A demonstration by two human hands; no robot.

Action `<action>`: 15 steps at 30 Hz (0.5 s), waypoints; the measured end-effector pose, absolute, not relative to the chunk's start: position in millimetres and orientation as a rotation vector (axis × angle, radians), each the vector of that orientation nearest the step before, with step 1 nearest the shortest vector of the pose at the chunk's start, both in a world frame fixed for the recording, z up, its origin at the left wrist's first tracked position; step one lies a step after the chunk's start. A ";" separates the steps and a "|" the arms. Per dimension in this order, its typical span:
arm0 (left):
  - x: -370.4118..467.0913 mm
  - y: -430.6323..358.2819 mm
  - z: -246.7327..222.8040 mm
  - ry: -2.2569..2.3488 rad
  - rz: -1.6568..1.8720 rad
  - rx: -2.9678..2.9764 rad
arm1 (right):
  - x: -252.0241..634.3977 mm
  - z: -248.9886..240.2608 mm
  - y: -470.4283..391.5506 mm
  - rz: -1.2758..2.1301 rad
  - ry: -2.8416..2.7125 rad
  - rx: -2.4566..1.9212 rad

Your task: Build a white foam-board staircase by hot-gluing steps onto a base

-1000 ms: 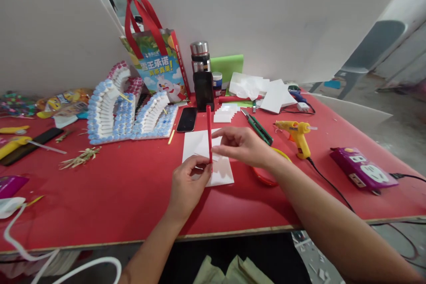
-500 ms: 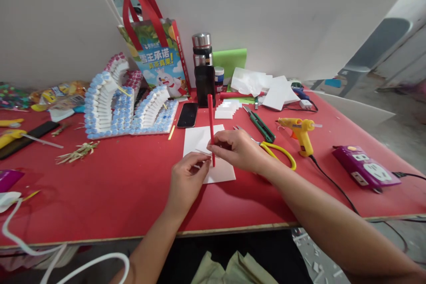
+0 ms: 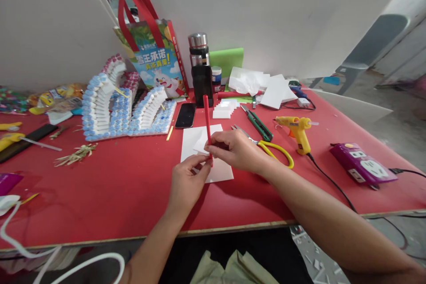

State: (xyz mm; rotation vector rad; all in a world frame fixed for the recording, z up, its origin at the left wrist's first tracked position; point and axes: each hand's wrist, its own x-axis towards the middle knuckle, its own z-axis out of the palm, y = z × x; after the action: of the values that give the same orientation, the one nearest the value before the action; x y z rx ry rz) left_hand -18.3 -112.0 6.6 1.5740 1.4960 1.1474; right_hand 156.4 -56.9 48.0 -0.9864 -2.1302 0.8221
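Observation:
My right hand [image 3: 234, 148] pinches a slim red stick [image 3: 207, 120], which looks like a pen or tube and stands almost upright. My left hand [image 3: 189, 177] is closed beside its lower end, fingertips together at a small white card [image 3: 200, 144]. That card is tilted against the stick, and its lower edge is hidden by my fingers. Under both hands lies a larger white sheet [image 3: 221, 173] on the red table. Just right of my right hand are yellow-handled scissors or pliers [image 3: 276, 148], partly covered by the hand.
Behind lie a phone [image 3: 185, 115], stacked white pieces [image 3: 224, 108] and a green utility knife [image 3: 258, 124]. A yellow glue gun [image 3: 299, 133] and a purple power strip [image 3: 362, 164] are on the right. A blue-and-white model [image 3: 109, 111], a bag [image 3: 159, 62] and a flask [image 3: 199, 49] stand further back.
The small white card has turned from nearly edge-on to showing its face. The red stick leans slightly more to the left at its top. The whole view has shifted a little.

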 end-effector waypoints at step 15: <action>-11.1 -114.3 7.6 1.423 1.086 1.182 | 155.7 46.7 -56.2 0.873 -2.088 -0.984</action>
State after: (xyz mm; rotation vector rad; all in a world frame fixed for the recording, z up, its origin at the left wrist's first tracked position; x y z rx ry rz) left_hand -11.1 -114.3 7.6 1.1818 1.4229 1.0857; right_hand 155.7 -56.2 46.7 -0.9840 -2.0884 0.8726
